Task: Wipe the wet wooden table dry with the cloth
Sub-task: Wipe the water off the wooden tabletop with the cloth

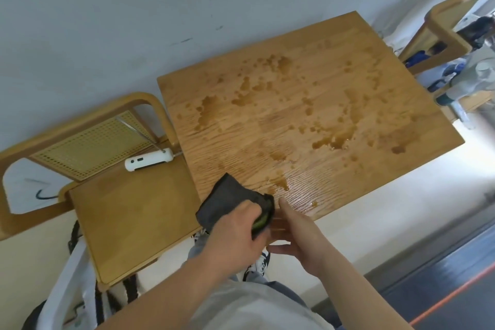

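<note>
Puddles (334, 142) and droplets darken much of the wooden table (267, 120), thickest toward its far side and right half. At the near left corner lies the cloth (227, 201), dark grey with a green layer showing at its folded edge, partly on the tabletop and partly hanging past its edge. The left hand (235, 233) grips it from above, fingers curled round the bunched green part. The right hand (297, 236) sits just beside the cloth, fingers straight and holding nothing. Motion blur makes it hard to say whether its fingertips touch the cloth or the table edge. A wooden chair (128, 222) stands against the table's left side, with 1 white device (148, 162) on its seat.
</note>
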### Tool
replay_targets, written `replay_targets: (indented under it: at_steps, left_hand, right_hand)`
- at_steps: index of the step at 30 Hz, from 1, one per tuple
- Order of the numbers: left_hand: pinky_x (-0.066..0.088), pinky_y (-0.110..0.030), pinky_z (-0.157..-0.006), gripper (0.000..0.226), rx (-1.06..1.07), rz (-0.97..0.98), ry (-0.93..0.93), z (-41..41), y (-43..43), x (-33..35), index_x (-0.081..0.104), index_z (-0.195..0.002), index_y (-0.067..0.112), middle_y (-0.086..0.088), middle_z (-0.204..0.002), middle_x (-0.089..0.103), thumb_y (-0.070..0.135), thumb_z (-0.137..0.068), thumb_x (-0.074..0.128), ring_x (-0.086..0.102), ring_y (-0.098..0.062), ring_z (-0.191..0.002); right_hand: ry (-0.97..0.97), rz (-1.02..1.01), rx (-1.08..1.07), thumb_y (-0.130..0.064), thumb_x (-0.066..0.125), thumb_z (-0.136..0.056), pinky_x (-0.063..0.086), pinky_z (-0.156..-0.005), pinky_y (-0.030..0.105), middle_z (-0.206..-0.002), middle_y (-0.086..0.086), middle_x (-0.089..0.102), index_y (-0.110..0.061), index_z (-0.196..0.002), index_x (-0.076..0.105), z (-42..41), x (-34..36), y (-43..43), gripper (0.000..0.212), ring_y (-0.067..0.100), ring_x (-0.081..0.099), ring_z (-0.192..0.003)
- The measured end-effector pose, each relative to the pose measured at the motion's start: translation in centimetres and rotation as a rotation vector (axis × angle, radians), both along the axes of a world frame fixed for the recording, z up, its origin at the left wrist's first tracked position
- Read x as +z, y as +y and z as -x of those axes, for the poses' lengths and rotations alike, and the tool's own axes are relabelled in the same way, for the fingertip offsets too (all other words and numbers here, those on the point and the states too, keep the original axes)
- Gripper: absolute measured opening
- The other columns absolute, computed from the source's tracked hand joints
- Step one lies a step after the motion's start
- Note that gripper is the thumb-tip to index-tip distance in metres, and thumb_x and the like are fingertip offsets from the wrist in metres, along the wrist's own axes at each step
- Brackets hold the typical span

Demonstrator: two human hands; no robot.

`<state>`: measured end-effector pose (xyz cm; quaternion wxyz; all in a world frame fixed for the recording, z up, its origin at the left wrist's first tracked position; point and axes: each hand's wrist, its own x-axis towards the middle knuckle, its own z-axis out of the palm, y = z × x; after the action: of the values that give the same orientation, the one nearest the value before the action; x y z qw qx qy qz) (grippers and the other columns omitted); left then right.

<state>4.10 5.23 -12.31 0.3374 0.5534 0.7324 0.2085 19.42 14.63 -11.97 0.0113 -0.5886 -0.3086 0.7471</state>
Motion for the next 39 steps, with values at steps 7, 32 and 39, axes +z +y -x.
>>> replay_targets:
  at_steps: [7, 32, 39]
  left_hand:
    - [0.055, -0.042, -0.077, 0.029, 0.182, 0.157, -0.153, 2.3, 0.1, -2.7, 0.056, -0.110, 0.030, 0.006, -0.099, 0.064, 0.016, -0.087, 0.064, 0.063, -0.014, -0.090]
    - [0.041, -0.054, -0.109, 0.063, -0.148, 0.150, 0.709, -2.0, 0.8, -7.6, 0.048, -0.150, 0.012, -0.015, -0.147, 0.047, 0.039, -0.096, 0.062, 0.040, -0.038, -0.130]
    - [0.038, -0.048, -0.114, 0.053, -0.430, -0.021, 0.743, 1.7, -0.6, -9.4, 0.051, -0.149, 0.024, -0.006, -0.152, 0.050, 0.049, -0.102, 0.045, 0.042, -0.033, -0.143]
  right_hand:
    - [-0.113, -0.088, 0.075, -0.049, 0.055, -0.102, 0.065, -0.078, 0.044, -0.104, 0.009, 0.078, -0.018, -0.111, 0.073, -1.1, -0.7, 0.4, 0.037, 0.026, 0.077, -0.093]
    - [-0.809, -0.864, 0.819, -0.069, 0.083, -0.063, 0.057, -0.087, 0.043, -0.134, -0.004, 0.040, -0.031, -0.124, 0.055, -9.5, -6.4, 7.9, 0.077, 0.023, 0.033, -0.133]
    - [-0.797, -0.879, 0.771, -0.049, 0.090, -0.066, 0.057, -0.088, 0.044, -0.150, -0.003, 0.034, -0.037, -0.126, 0.064, -9.8, -6.3, 9.7, 0.066, 0.023, 0.029, -0.143]
